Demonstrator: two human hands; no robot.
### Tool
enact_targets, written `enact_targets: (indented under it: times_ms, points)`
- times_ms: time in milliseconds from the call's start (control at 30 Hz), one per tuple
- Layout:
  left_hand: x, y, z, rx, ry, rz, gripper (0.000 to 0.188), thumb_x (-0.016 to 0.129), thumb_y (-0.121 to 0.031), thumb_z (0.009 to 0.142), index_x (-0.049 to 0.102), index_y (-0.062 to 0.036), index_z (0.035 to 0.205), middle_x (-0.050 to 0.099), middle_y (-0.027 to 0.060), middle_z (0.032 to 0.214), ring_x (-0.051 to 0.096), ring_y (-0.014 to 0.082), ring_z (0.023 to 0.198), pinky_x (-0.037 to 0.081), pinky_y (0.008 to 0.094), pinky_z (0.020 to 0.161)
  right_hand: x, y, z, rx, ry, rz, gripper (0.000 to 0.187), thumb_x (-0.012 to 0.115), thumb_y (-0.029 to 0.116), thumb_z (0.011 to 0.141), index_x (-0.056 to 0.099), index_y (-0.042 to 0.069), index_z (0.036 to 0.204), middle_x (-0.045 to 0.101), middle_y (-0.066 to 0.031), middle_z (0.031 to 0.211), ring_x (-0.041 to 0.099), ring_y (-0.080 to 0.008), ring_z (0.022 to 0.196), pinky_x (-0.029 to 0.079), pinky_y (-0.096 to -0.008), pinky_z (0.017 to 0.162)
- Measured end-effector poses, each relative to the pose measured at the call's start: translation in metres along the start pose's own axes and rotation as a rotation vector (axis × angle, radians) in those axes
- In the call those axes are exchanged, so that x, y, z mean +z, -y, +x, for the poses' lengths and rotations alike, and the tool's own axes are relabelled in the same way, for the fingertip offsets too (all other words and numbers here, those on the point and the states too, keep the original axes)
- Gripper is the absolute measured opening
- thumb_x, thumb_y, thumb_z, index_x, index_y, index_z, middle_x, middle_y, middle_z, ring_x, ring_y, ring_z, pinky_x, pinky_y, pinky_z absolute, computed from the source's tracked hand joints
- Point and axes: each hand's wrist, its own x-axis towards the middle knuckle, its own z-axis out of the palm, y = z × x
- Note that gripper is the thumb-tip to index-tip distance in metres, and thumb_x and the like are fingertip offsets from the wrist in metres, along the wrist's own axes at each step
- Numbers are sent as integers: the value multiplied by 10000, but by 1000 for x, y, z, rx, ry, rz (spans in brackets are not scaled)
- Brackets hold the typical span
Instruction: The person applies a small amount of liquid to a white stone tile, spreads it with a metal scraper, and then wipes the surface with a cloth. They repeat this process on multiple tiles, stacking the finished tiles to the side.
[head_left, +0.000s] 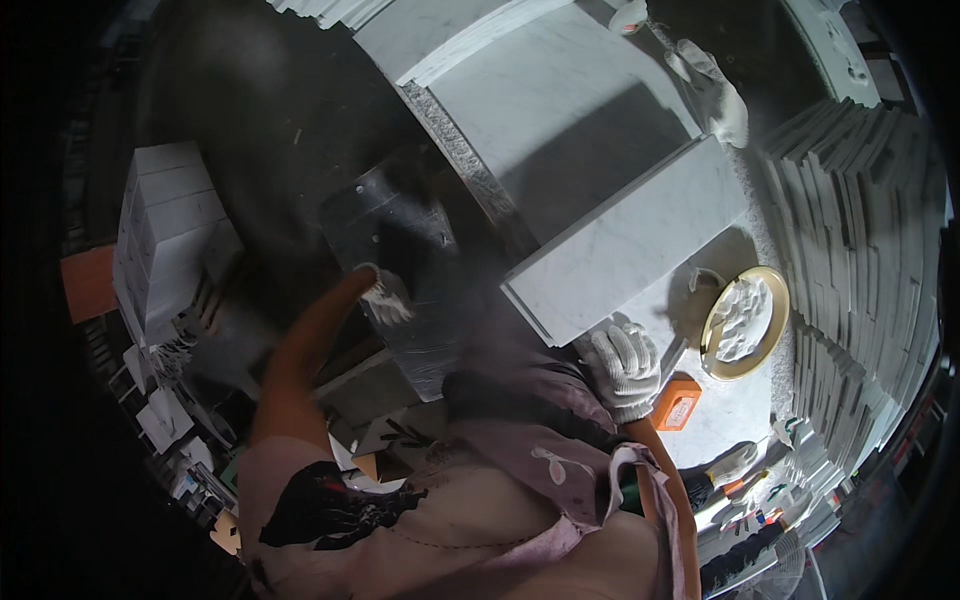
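My left hand, in a white knitted glove, hangs over the dark floor at the left of the table, its fingers loosely stretched and holding nothing. My right hand, gloved alike, is at the near edge of a long white marble slab. Its fingers are bent and pressed together; what they grip, if anything, is hidden. Right of that hand are a short grey bar, an orange box and a cream bowl with white paste-like stuff. Beneath the slab, a larger marble sheet stretches away.
Stacks of pale slabs line the right side. A white glove shape lies at the far table edge. Another person's gloved hand shows at lower right. White blocks are piled at the left.
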Motion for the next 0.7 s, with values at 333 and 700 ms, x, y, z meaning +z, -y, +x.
enact_targets:
  times_ms: [333,700]
  points:
    - [-174,-28,-110,274,-1480,-24,314,596,-317,1027,688,-60,1182,706,142,1165,679,267,1139,554,420,929,-8,9,12,-60,13,-76,389,798,248,859,717,160,1229,665,-72,1250,654,-329,1183,538,-503,1004]
    - [-86,-88,-107,-191,-1634,522,345,616,-248,971,692,-99,1272,694,142,1329,664,380,1212,530,476,1025,-7,-2,8,-101,16,-65,418,768,172,765,735,137,1180,670,-85,1202,674,-302,1091,559,-490,908]
